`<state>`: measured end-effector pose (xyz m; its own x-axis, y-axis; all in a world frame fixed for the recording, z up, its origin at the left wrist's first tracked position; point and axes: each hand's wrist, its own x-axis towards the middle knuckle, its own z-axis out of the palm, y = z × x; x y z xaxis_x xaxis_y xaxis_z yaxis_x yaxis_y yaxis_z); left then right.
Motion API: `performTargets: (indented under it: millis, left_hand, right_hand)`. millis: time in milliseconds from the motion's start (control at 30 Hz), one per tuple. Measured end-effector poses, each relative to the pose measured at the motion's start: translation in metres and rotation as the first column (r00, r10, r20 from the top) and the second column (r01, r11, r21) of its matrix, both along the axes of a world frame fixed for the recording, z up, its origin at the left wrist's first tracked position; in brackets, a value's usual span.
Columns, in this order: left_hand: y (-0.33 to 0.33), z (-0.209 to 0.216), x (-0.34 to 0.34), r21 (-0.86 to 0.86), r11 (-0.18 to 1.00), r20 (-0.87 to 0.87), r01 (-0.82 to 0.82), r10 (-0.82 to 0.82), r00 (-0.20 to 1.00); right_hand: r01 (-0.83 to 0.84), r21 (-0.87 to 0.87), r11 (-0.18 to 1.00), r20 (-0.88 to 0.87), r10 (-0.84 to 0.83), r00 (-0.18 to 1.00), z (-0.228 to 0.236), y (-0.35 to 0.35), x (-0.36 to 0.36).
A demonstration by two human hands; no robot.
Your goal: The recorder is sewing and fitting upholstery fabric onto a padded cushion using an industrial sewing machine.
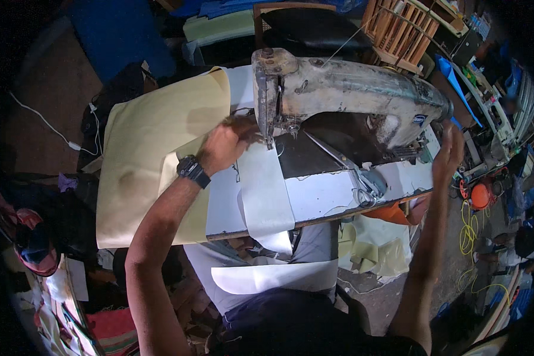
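Observation:
A worn, grey sewing machine (350, 83) stands across the table. My left hand (222, 145), with a black watch on its wrist, is beside the needle and presser foot. Its fingers are bent in and partly hidden in shadow, and I cannot make out what they grip. Under and beside that hand lies a large cream sheet (154, 130), folded at its near side. A white strip (264, 190) runs from the presser foot over the table's front edge. My right hand (449, 151) is at the handwheel (447, 110) on the machine's right end, fingers curled against it.
Metal scissors (350, 169) lie on the white tabletop (320, 199), right of the needle. A white curved piece (273, 277) rests across my lap. Orange material (391, 213) hangs below the table edge. Yellow cord (469, 231) lies on the floor at right; a dark-seated chair (314, 29) stands behind.

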<state>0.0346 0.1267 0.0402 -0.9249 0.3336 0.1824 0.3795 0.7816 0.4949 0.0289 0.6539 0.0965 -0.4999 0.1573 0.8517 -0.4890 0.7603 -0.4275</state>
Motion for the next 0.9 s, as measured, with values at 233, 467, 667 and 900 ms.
performTargets:
  millis: [233, 467, 667, 900]
  left_hand:
    - [-0.007, -0.04, -0.037, -0.198, 0.963, -0.297, -0.182, 0.118, 0.948]
    - [-0.004, -0.006, -0.019, -0.202, 0.96, -0.254, -0.194, 0.14, 0.957]
    - [0.006, 0.008, -0.002, -0.21, 0.957, -0.167, -0.198, 0.165, 0.972]
    - [-0.013, 0.007, 0.016, -0.127, 0.977, -0.176, -0.17, 0.147, 0.973]
  right_hand:
    - [-0.11, -0.033, 0.993, 0.438, 0.113, 0.892, 0.067, 0.089, -0.15]
    - [-0.24, -0.556, 0.796, 0.39, 0.505, 0.77, 0.052, 0.105, -0.146]
    - [0.184, 0.343, 0.921, 0.361, -0.31, 0.88, 0.071, 0.134, -0.156]
    - [-0.008, 0.191, 0.981, -0.043, 0.017, 0.999, -0.046, 0.138, -0.137]
